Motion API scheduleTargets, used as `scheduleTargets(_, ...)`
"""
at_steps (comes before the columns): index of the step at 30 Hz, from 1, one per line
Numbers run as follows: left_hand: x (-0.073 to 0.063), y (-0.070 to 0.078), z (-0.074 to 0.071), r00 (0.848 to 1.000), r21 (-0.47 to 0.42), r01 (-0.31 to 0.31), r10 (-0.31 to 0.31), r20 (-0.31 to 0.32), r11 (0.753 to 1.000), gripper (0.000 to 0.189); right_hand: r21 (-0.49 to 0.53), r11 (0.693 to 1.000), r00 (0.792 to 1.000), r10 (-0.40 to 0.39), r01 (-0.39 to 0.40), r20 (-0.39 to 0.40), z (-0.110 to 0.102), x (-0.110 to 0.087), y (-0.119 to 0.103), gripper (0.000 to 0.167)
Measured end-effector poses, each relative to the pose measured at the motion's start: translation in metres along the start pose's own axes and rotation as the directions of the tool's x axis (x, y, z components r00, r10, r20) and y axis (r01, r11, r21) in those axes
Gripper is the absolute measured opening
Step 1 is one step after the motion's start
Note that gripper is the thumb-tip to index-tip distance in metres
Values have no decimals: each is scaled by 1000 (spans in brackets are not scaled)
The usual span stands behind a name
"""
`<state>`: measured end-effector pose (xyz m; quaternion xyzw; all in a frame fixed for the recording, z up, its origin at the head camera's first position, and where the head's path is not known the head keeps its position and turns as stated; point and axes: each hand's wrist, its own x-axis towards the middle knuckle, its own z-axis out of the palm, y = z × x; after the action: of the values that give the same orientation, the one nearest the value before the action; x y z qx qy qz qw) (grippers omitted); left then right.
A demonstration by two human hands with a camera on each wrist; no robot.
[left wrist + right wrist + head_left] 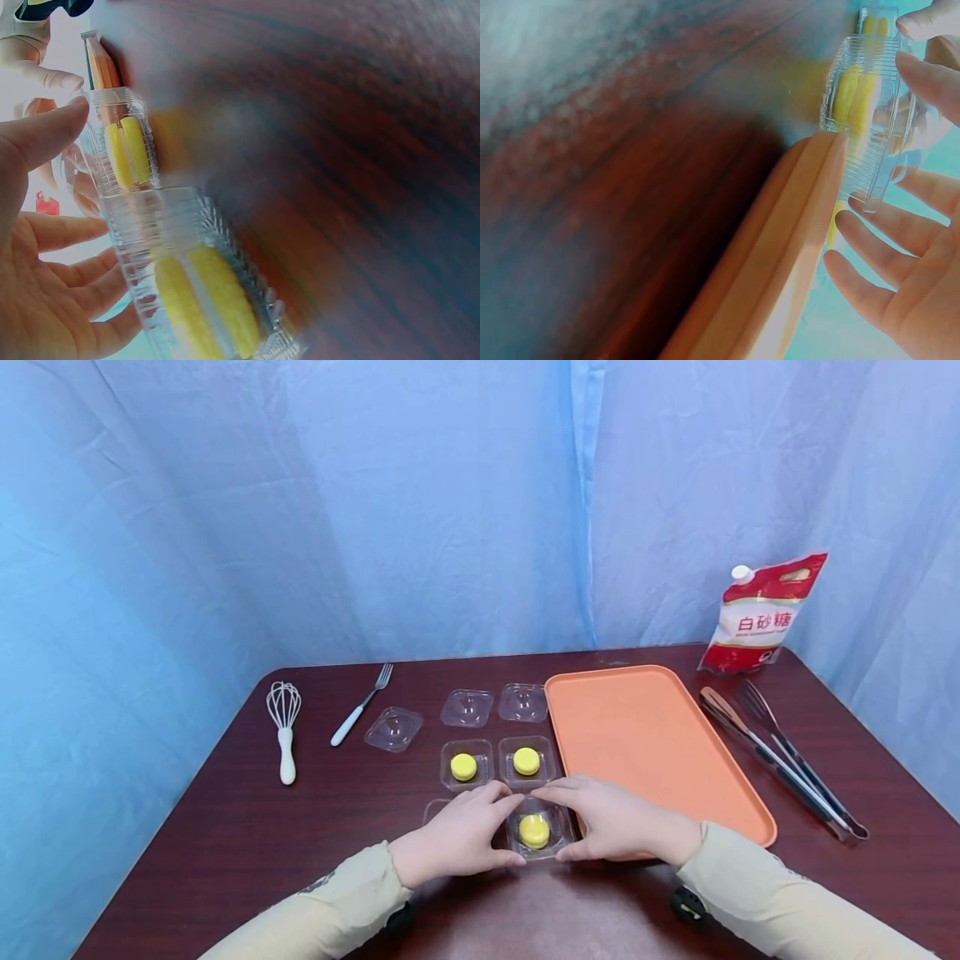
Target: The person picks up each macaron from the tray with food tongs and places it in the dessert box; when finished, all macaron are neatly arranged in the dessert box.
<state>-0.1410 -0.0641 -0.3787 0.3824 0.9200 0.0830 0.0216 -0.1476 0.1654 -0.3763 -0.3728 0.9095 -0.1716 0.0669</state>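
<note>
Both hands frame a clear plastic box [517,850] with a yellow macaron [534,832] inside, at the table's front middle. A clear domed lid [891,169] sits over this box. My left hand [467,833] holds the lid's left side, thumb at the near corner and fingers at the far one. On the opposite side my right hand [618,817] holds it in the same way. Another macaron box [180,217] shows below the left hand in the left wrist view; in the head view that hand hides most of it.
Behind the hands stand two open boxes with macarons [463,767] [527,762], and three lids [394,729] [467,707] [522,702]. An orange tray [637,735] lies right, then tongs [780,760] and a sugar pouch [761,614]. A fork [360,706] and whisk [285,727] lie left.
</note>
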Motion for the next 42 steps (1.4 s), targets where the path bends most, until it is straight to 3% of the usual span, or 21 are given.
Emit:
scheduleTargets(6, 1, 1, -1, 1000, 7, 0, 0, 1, 1000, 70, 11, 1000, 1000, 4, -4, 22, -2, 0, 0, 71)
scheduleTargets(18, 3, 3, -3, 1000, 24, -1, 0, 14, 1000, 66, -7, 1000, 1000, -23, 23, 9, 5, 0, 4, 71)
scheduleTargets(42, 3, 4, -6, 999, 45, -23, 22, 23, 999, 65, -8, 1000, 1000, -5, 5, -13, 5, 0, 3, 71)
